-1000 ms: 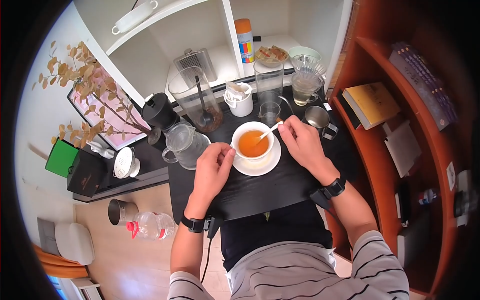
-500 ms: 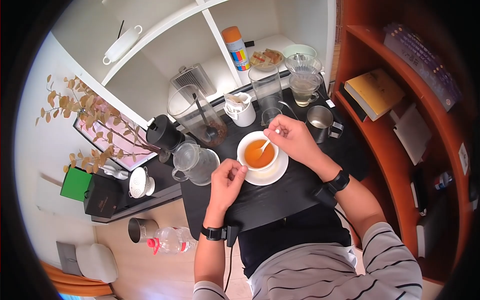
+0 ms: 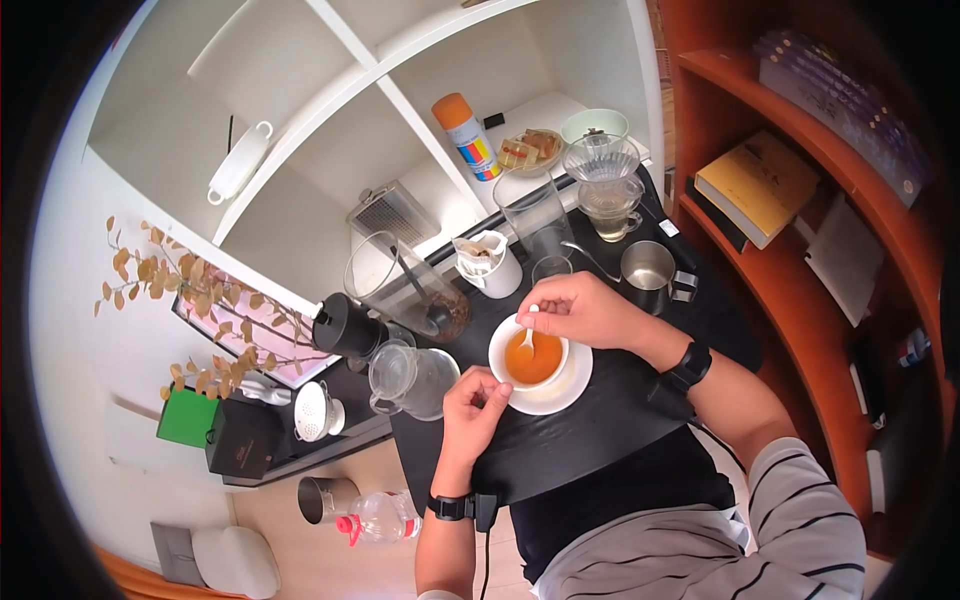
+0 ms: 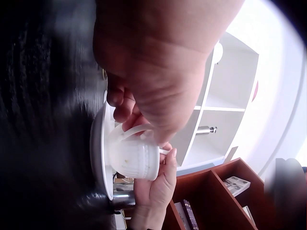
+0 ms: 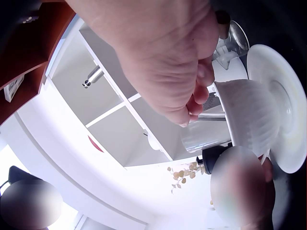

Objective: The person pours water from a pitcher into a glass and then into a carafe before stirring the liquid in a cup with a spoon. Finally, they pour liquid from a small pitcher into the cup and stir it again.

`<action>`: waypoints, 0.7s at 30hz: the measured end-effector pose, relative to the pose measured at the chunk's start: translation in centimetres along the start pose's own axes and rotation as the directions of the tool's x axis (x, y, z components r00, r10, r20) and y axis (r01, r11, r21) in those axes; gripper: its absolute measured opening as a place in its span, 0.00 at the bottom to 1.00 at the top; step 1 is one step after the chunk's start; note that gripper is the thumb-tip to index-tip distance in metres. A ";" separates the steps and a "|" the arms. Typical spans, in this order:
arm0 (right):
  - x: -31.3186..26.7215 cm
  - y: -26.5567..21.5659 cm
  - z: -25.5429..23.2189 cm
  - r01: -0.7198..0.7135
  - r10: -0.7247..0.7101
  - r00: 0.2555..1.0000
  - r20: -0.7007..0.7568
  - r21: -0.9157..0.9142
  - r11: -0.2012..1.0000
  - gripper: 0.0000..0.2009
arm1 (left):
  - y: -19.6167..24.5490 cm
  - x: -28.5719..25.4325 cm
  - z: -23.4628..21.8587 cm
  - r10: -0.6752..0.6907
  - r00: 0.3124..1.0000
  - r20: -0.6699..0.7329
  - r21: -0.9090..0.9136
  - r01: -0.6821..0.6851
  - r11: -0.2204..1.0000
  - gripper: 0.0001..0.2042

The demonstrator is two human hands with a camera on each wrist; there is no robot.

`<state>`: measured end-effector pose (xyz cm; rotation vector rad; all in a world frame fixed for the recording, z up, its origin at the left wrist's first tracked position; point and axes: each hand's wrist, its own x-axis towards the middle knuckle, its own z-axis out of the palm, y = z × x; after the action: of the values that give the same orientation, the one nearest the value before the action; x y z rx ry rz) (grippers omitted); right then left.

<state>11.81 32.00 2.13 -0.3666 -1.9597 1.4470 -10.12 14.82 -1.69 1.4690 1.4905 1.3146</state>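
Note:
A white cup [image 3: 497, 350] of amber tea [image 3: 545, 366] stands on a white saucer [image 3: 566, 396] on the black table. My left hand [image 3: 473, 412] is at the cup's near left side; in the left wrist view its fingers grip the handle [image 4: 134, 130]. Over the far rim, my right hand [image 3: 582, 312] pinches the top of a white spoon [image 3: 528, 341], whose lower end dips into the tea. The right wrist view shows the cup's ribbed wall [image 5: 252, 112], while the spoon is hidden there behind the fingers.
Left of the cup stands a glass pitcher [image 3: 425, 384]. Behind are a tall glass jar [image 3: 375, 268] with a black scoop, a white mug [image 3: 497, 276] and a glass dripper [image 3: 602, 160]. A steel jug [image 3: 645, 270] sits at the right. Shelves rise behind and to the right.
My right hand has carried the spoon's handle from the cup's right rim round to the far side. My left hand stays at the handle. The head view has shifted and tilted.

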 end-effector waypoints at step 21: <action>-0.8 -0.9 -0.1 0.144 -0.174 0.972 -0.160 -0.183 0.973 0.12 | -0.5 -0.6 0.1 0.009 1.000 -0.023 -0.152 -0.012 0.988 0.07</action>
<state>12.62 31.34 2.68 -0.3886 -1.9267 1.1115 -10.10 14.33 -2.32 1.3704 1.3661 1.4222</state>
